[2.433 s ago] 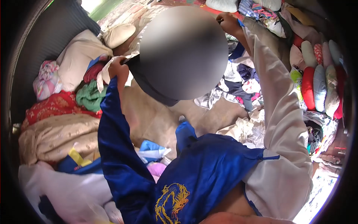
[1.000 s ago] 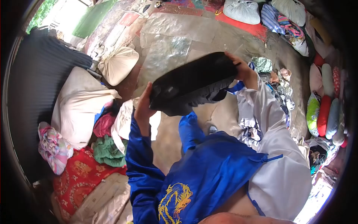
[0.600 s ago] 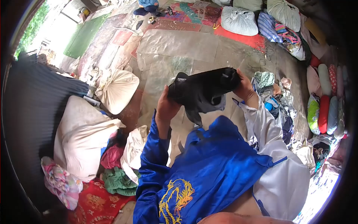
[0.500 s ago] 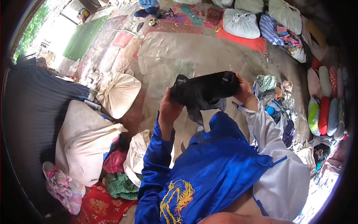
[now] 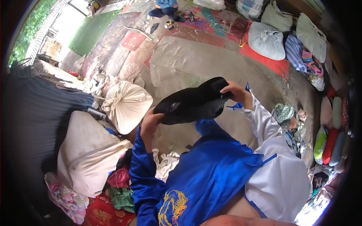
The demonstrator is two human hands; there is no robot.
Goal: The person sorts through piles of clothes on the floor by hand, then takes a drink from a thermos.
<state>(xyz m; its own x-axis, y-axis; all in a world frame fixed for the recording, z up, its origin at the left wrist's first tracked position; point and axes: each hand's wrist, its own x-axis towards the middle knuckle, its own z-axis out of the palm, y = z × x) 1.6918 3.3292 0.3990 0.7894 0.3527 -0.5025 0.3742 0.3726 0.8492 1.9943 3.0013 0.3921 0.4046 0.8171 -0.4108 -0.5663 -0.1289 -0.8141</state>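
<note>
A black cloth garment [image 5: 192, 101] is stretched sideways in front of my chest, above the floor. Its exact kind cannot be made out. My left hand [image 5: 149, 122], in a blue sleeve, grips its left end with the thumb on top. At its upper right end, my right hand [image 5: 239, 93] pinches the cloth, the thumb lying over the edge. Between the hands the fabric sags slightly, showing a small pale mark near the left. Beneath it hangs the shiny blue cloth [image 5: 211, 154] I wear, with a yellow embroidered figure.
Tied cream bundles [image 5: 126, 105] and a large pale sack [image 5: 86, 150] stand on the left. Loose clothes [image 5: 286, 116] and rolled bolsters [image 5: 330, 145] lie to the right. Stuffed sacks [image 5: 267, 40] line the back right. A person in blue [image 5: 166, 5] sits at the far end.
The black garment has shifted left and been spread wider, its hanging pieces no longer showing below. My left hand moved left and down; my right hand now holds from above. The view has turned somewhat.
</note>
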